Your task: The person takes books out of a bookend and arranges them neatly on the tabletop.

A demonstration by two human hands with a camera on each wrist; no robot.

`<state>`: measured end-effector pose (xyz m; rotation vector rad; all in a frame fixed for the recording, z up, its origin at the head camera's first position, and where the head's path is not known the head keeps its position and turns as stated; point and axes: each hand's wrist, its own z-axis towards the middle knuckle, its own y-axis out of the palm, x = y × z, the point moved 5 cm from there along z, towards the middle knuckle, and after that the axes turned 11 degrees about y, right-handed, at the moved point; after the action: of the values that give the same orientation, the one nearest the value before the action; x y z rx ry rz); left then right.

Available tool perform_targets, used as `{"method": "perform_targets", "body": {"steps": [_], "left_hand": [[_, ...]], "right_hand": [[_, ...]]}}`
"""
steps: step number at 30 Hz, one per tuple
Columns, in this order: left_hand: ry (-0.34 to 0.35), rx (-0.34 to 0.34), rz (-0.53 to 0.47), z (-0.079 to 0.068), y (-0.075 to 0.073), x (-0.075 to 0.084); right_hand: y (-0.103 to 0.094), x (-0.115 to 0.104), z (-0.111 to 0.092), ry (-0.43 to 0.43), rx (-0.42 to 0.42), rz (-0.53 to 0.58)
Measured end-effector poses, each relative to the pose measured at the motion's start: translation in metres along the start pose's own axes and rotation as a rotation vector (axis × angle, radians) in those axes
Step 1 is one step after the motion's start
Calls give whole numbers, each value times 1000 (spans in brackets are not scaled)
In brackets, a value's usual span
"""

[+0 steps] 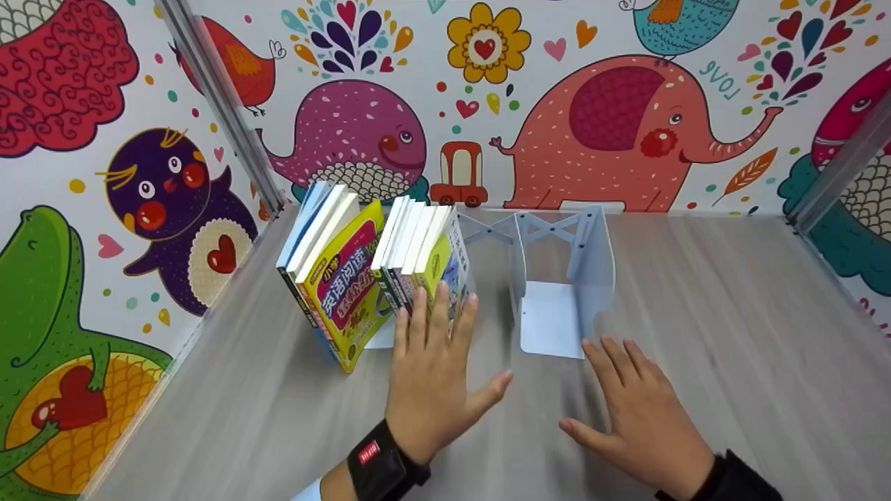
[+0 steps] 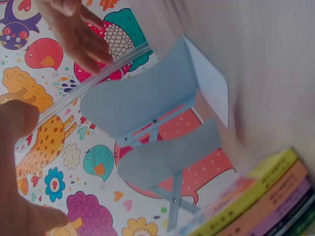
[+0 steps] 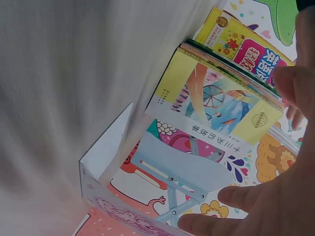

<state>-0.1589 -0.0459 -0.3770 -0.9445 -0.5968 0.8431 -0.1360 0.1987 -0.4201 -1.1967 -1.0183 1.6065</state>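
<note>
An expandable light-blue bookshelf (image 1: pixel 602 271) with criss-cross links stands on the table, its right-hand section unfilled. Several upright books (image 1: pixel 418 240) sit in its left part. Farther left, a yellow book (image 1: pixel 351 292) with a pink title panel leans with other books beside it. My left hand (image 1: pixel 435 383), fingers spread and straight, overlaps the lower front of the books in the head view and holds nothing. My right hand (image 1: pixel 640 417) is just in front of the shelf's right panel, fingers extended and nothing in it. In the right wrist view, the outermost book (image 3: pixel 211 98) shows its illustrated cover.
Behind the shelf rises a wall (image 1: pixel 466 69) printed with cartoon animals, and a similar panel (image 1: pixel 69 278) borders the left side. Bare wood-grain tabletop (image 1: pixel 738 334) extends to the shelf's right.
</note>
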Motion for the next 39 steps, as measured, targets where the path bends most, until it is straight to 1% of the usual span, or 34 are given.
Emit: {"method": "perform_targets", "body": {"steps": [2,4,7,9,12,14,16,19,24,29,34,37,39], "left_hand": [[2,37,17,7,-4,-5],[-3,67,34,15,-8,-12],[-28,105,62,29,-11,-27],[-63,109,86,39,-12,-39],[-113,90,130,52,-9,-57],[-128,76,154,57,-6,-64],[-122,85,175,57,-3,-69],[-91,127,206,55,-1,-69],[-16,224,225,49,-1,-63],[39,337,194,32,-3,-58],[129,435,124,14,-4,-48],[184,467,43,6,-2,-42],[206,484,-20,2,2,-40]], "right_hand": [[0,1,0,-11,11,9],[2,1,0,-6,-1,5],[3,1,0,6,-21,3],[3,2,1,13,-31,-1],[4,3,1,26,-37,-2],[5,4,0,29,-43,2],[6,5,-1,28,-44,9],[7,6,-2,22,-40,19],[4,8,-3,20,-22,25],[1,9,-2,18,-19,17],[-1,11,0,42,-59,2],[-2,11,1,67,-82,-9],[-2,11,2,77,-90,-9]]}}
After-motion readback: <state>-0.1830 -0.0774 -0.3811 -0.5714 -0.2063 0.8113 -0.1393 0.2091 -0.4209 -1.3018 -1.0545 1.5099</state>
